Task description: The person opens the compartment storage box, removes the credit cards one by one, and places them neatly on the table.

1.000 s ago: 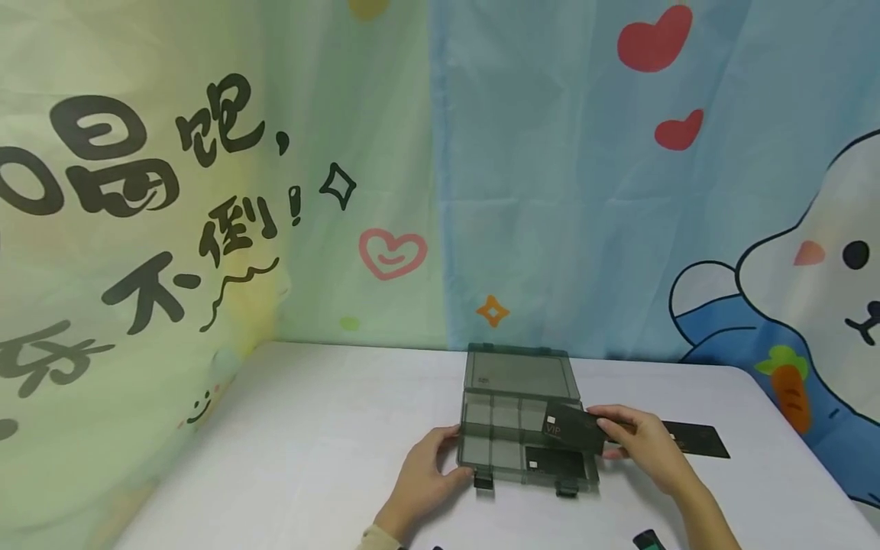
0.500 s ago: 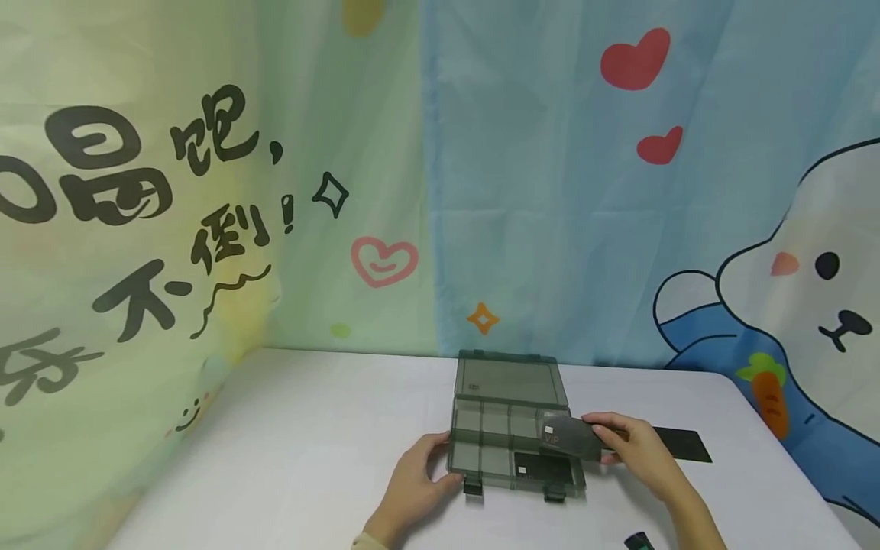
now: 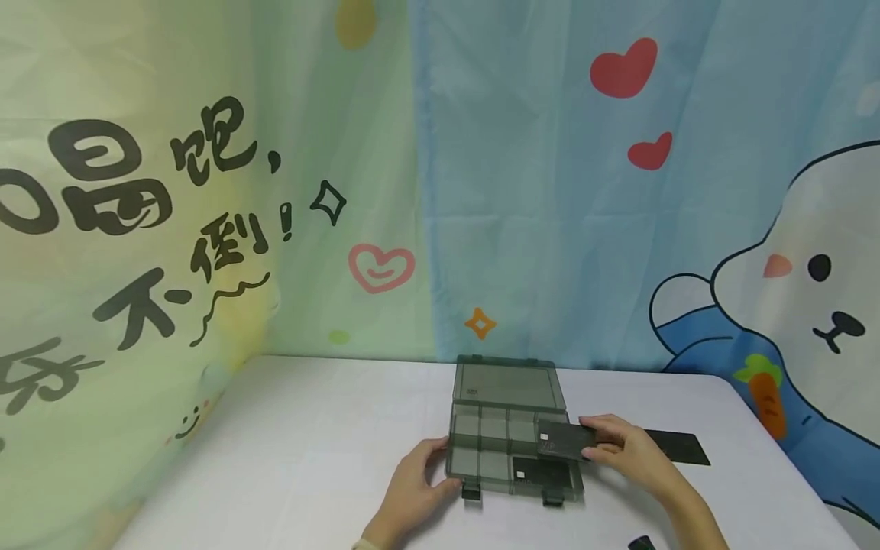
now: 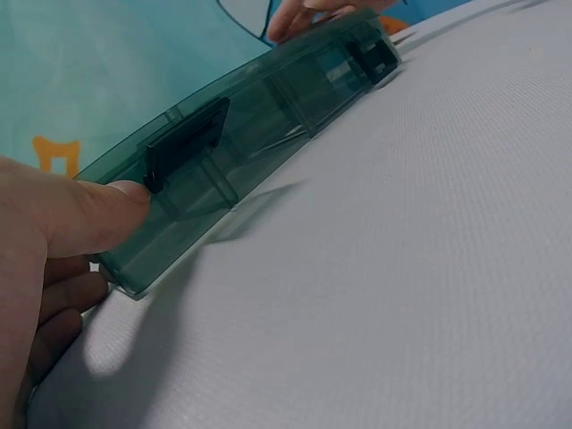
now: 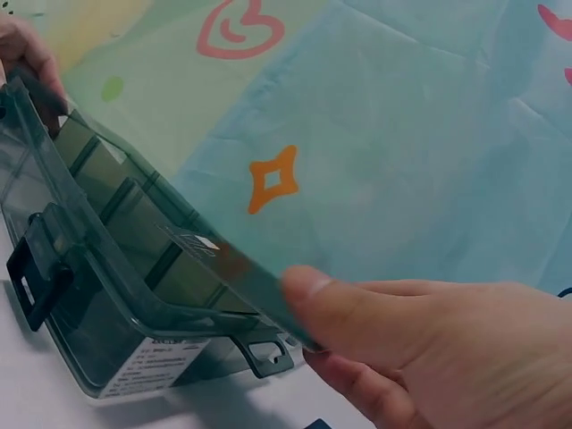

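A translucent dark-grey compartment box point(image 3: 464, 462) lies with its lid point(image 3: 509, 386) folded back and its two front latches hanging down. My left hand point(image 3: 412, 493) grips its left end, the thumb point(image 4: 112, 214) pressed at the front corner beside a latch point(image 4: 188, 143). Between thumb and fingers, my right hand point(image 3: 632, 452) pinches a black VIP card point(image 3: 565, 441), held over the box's right-hand compartments. In the right wrist view this card point(image 5: 246, 268) appears nearly edge-on, slanting over the rim. A second black card point(image 3: 539, 473) sits in the front right compartment.
Another black card point(image 3: 681, 447) lies on the white table point(image 3: 309, 458), just behind the right hand. A small dark object point(image 3: 642, 543) shows at the bottom edge of the head view. Beyond the table hangs a printed curtain point(image 3: 509, 191), close behind the lid.
The head view has shifted a little. The pinched card has turned from tilted to more level over the right-hand compartments. My left hand keeps its grip on the box.
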The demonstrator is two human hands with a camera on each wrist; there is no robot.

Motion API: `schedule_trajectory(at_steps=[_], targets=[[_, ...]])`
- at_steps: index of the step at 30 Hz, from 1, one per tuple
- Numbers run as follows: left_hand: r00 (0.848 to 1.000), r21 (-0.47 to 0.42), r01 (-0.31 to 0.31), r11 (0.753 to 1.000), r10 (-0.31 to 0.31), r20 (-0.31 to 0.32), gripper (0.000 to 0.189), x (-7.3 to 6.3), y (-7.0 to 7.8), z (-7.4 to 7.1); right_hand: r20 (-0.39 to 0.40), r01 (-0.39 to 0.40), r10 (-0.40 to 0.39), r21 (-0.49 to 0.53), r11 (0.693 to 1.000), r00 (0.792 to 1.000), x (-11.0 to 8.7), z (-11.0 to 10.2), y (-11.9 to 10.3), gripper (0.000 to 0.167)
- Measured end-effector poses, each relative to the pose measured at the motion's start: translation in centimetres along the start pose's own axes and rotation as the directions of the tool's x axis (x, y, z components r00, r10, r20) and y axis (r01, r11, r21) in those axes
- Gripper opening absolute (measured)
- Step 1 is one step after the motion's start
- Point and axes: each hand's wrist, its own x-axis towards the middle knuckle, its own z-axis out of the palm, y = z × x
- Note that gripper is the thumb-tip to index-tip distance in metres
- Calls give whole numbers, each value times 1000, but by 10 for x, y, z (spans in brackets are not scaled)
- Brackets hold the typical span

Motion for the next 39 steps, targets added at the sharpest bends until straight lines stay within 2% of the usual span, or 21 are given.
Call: schedule_trajectory(at_steps=[4, 8, 17, 24, 33, 39], targets=[[1000, 4, -10, 1000, 10, -10, 62, 0, -1, 1, 65, 57, -59, 26, 998, 996, -2, -2, 1, 72], [1000, -6, -17, 1000, 17, -11, 62, -1, 0, 0, 83, 104, -105, 13, 995, 991, -2, -3, 4, 74], [1000, -5, -18, 1000, 18, -6, 62, -1, 1, -2, 81, 104, -101, -28, 994, 992, -2, -3, 2, 70], [1000, -17, -21, 1000, 21, -11, 62, 0, -2, 0, 101, 108, -100, -82, 991, 990, -3, -3, 0, 73], [1000, -14, 7, 1000, -7, -3, 62, -1, -1, 0, 122, 146, -136, -82, 986, 983, -4, -2, -1, 72], [1000, -25, 1, 1000, -1, -5, 61, 0, 2, -3, 99, 118, -107, -121, 986, 989, -4, -2, -2, 70]])
